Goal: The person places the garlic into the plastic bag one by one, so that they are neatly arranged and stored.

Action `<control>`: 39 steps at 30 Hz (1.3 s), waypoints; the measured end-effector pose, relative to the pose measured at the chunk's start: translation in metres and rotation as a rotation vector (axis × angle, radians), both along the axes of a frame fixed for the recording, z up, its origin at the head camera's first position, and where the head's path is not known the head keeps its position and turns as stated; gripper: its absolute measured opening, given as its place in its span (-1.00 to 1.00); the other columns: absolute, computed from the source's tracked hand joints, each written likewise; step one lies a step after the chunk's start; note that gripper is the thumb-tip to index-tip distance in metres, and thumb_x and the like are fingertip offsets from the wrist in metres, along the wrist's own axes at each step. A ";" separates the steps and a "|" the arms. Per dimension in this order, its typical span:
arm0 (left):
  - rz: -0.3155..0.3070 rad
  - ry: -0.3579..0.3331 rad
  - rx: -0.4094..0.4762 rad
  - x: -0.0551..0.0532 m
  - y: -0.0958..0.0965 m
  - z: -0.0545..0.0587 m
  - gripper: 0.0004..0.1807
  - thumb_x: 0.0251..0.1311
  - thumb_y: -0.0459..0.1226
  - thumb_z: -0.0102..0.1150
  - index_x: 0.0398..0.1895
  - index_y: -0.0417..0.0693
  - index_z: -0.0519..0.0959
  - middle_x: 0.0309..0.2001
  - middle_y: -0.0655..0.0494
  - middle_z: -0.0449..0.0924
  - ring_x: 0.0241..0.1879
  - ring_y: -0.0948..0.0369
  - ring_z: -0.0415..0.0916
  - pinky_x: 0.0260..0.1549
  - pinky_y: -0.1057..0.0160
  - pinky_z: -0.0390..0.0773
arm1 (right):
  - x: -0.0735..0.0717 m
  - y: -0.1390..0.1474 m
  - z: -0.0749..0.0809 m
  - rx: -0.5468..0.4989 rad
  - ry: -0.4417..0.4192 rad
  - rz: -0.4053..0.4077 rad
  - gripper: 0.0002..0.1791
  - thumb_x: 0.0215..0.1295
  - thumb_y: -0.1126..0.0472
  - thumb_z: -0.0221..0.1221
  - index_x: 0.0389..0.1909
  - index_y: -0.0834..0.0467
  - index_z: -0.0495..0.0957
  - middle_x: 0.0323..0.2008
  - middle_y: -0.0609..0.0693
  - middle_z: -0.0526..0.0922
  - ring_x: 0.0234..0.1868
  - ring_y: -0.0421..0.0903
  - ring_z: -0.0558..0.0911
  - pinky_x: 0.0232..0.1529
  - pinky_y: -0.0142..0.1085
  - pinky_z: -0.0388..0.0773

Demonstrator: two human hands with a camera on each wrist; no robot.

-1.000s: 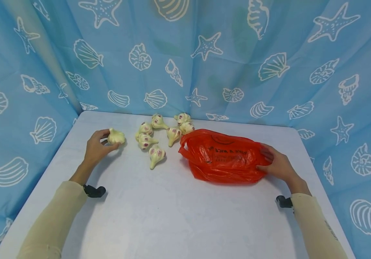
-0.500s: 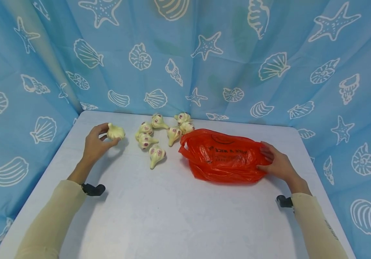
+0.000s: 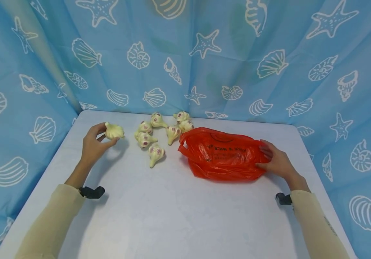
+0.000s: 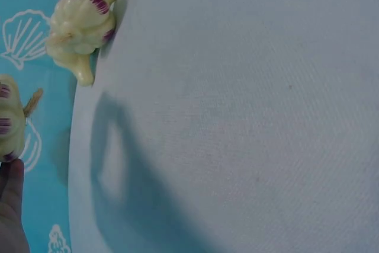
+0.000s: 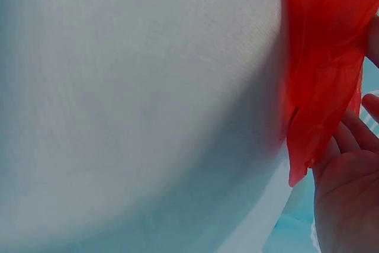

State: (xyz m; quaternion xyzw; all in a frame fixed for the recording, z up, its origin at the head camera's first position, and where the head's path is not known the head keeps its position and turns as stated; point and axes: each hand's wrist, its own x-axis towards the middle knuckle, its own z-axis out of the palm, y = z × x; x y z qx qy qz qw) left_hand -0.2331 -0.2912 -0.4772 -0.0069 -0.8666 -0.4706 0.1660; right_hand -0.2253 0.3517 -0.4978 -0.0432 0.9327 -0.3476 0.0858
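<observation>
In the head view, my left hand pinches a pale garlic bulb between thumb and fingers, raised over the left of the table. Part of that garlic bulb shows at the left edge of the left wrist view, above the fingertips. A red plastic bag with printed writing lies on its side, bulging; its contents are hidden. Its right end is held by my right hand, fingers on top and thumb at the near side. The right wrist view shows the red bag against the fingers.
Several garlic bulbs with purple patches lie between the left hand and the bag, some touching. They rest on a white-covered table. A blue seashell-patterned curtain hangs behind and at both sides.
My left hand has lifted the garlic bulb off the table and moved slightly left and away from me. The right hand and the bag look unmoved.
</observation>
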 end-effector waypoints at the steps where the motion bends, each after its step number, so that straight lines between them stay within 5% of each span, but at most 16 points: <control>1: -0.001 -0.002 0.000 0.000 0.001 0.001 -0.24 0.02 -0.24 0.47 0.30 -0.24 0.36 0.20 -0.13 0.37 0.21 -0.01 0.37 0.16 0.05 0.43 | 0.000 0.001 -0.001 0.001 0.002 -0.006 0.15 0.03 0.20 0.47 0.55 -0.01 -0.08 0.36 0.25 0.28 0.35 0.27 0.28 0.09 0.12 0.46; 12: -0.075 0.025 0.026 0.004 0.024 0.020 -0.30 0.04 -0.27 0.46 0.26 -0.25 0.40 0.16 -0.09 0.36 0.22 0.03 0.34 0.19 0.19 0.39 | 0.001 0.009 -0.007 -0.030 0.002 -0.024 0.13 0.03 0.17 0.47 0.54 0.02 -0.04 0.41 0.23 0.23 0.36 0.29 0.26 0.09 0.11 0.45; 22: -0.178 0.071 0.027 0.003 0.051 0.026 -0.31 0.01 -0.41 0.44 0.25 -0.33 0.39 0.16 -0.18 0.36 0.23 -0.05 0.34 0.19 0.14 0.41 | 0.001 0.007 -0.009 -0.047 -0.001 -0.028 0.10 0.04 0.18 0.46 0.53 0.04 0.00 0.40 0.23 0.24 0.36 0.28 0.26 0.10 0.09 0.45; 33: -0.271 0.091 0.031 -0.020 0.094 0.052 -0.31 0.00 -0.26 0.48 0.24 -0.17 0.45 0.17 -0.01 0.39 0.23 0.09 0.37 0.17 0.17 0.43 | 0.001 0.006 -0.010 -0.046 0.000 -0.023 0.10 0.04 0.16 0.46 0.53 0.03 -0.01 0.40 0.24 0.24 0.36 0.29 0.27 0.09 0.09 0.45; 39: -0.383 0.078 0.089 -0.031 0.132 0.058 -0.32 0.00 -0.25 0.49 0.23 -0.17 0.46 0.15 -0.04 0.40 0.21 0.07 0.37 0.17 0.11 0.44 | 0.002 0.004 -0.009 -0.057 -0.002 -0.028 0.10 0.03 0.17 0.47 0.53 0.03 0.01 0.40 0.23 0.25 0.36 0.28 0.27 0.09 0.08 0.45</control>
